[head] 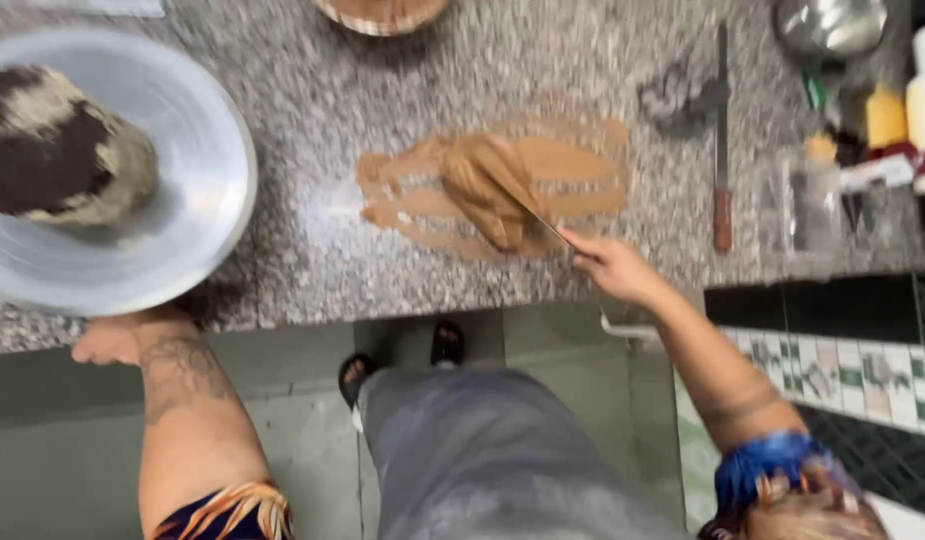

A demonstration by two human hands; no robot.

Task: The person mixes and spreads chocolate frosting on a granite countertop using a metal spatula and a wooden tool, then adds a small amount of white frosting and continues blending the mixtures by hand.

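One brown paste [488,190] mound under one blade [543,225], right hand [611,268] gripping.

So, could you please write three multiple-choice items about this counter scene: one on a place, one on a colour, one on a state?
1. Where is the wooden-handled long knife?
A. right of the paste
B. in the bowl
C. on the floor

2. What colour is the smeared paste on the speckled granite counter?
A. green
B. light brown
C. white

3. What does the right hand do?
A. hangs idle
B. holds a thin metal blade
C. grips a bottle

Answers: A, it lies beside the smear; B, a tan colour; B, fingers grip the blade.
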